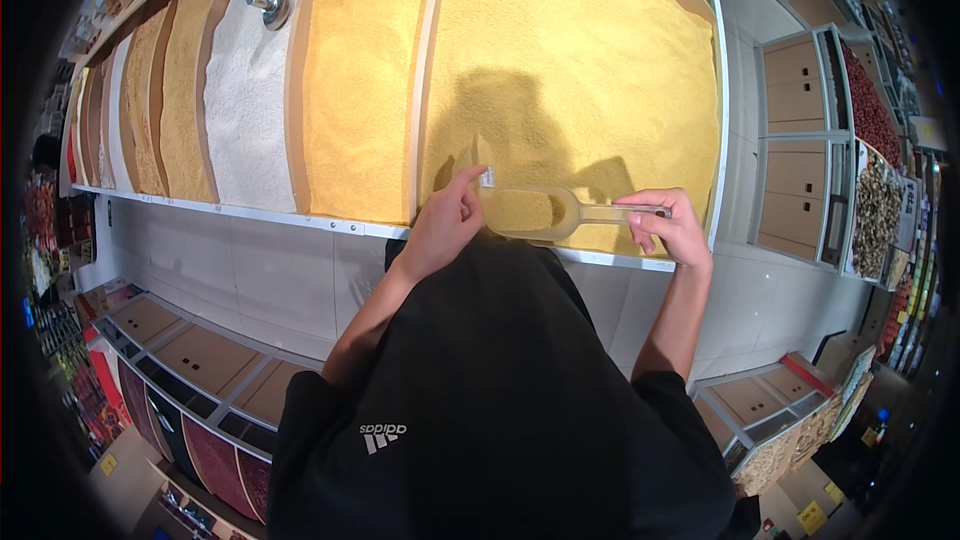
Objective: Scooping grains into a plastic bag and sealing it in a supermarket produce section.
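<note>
My right hand (667, 221) grips the handle of a clear plastic scoop (570, 219), which lies level above the near edge of a wide bin. Fine yellow grain (525, 210), like millet, fills much of the scoop's bowl. Facing the scoop's mouth, my left hand (448, 221) holds what looks like a thin clear plastic bag (474, 151). A small white printed label (487, 177) shows beside its index finger. How much the bag contains cannot be made out. Under both hands spreads the bin's yellow grain (600, 75), darkened by my shadow.
Thin dividers (427, 52) separate neighbouring bins. A metal-handled tool (271, 9) rests in white grain (251, 90). A pale metal rim (255, 216) edges the counter. Across the tiled floor (285, 277) stand cabinets (795, 82) topped with dried goods bins.
</note>
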### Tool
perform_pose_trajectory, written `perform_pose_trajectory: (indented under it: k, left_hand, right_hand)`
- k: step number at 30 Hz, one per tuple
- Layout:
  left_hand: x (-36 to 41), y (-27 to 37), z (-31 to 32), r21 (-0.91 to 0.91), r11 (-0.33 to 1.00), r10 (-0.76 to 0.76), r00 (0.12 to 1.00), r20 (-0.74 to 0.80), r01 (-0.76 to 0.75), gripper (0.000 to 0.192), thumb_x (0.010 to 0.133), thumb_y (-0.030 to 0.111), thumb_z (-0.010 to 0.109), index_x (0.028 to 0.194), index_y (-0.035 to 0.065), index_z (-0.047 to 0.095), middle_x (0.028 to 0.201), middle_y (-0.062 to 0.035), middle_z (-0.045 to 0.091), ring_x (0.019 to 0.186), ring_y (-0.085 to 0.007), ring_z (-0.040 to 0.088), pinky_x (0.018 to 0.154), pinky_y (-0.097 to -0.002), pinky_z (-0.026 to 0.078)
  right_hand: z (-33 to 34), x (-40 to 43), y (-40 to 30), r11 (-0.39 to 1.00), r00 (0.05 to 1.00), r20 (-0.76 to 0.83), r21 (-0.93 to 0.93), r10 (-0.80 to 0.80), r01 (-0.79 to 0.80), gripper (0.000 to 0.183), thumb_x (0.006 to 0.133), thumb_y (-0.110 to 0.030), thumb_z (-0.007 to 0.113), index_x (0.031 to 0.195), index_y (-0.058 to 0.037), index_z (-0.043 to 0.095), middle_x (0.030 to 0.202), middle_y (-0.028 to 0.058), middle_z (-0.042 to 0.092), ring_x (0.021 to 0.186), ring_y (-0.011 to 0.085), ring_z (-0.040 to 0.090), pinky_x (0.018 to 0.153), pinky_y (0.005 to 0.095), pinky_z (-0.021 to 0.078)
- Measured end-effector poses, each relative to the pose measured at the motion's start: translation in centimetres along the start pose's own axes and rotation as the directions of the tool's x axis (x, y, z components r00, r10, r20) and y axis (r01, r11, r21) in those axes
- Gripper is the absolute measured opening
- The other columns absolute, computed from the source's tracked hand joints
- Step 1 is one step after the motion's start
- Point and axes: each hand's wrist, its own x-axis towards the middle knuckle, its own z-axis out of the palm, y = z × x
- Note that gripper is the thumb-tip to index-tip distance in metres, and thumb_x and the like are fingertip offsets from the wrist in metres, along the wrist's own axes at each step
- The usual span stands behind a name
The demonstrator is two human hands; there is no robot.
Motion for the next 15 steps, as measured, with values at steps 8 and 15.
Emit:
perform_pose_trajectory:
  k: [8,15]
  left_hand:
    - [0.0,0.0,-0.1,0.003,1.000,-0.002,1.000,-0.002,0.002,0.053,0.096,-0.001,0.065,0.148,-0.0013,0.052,0.079,-0.0087,0.059,0.068,-0.0167,0.060,0.068,-0.0332,0.050]
    - [0.0,0.2,0.0,0.015,1.000,-0.004,1.000,-0.003,0.004,0.053,0.096,-0.001,0.065,0.148,-0.0011,0.053,0.080,-0.0088,0.059,0.068,-0.0172,0.060,0.068,-0.0335,0.050]
  right_hand:
    - [0.2,-0.2,-0.5,1.000,1.000,0.002,-0.010,-0.004,0.004,0.028,0.090,-0.006,0.077,0.115,0.0064,0.079,0.063,0.0065,0.067,0.048,0.0107,0.057,0.048,0.0268,0.0437]
    - [0.6,-0.6,-1.5,0.999,1.000,0.002,-0.032,0.004,-0.004,0.027,0.092,-0.006,0.078,0.115,0.0074,0.078,0.064,0.0060,0.066,0.049,0.0107,0.057,0.048,0.0268,0.0448]
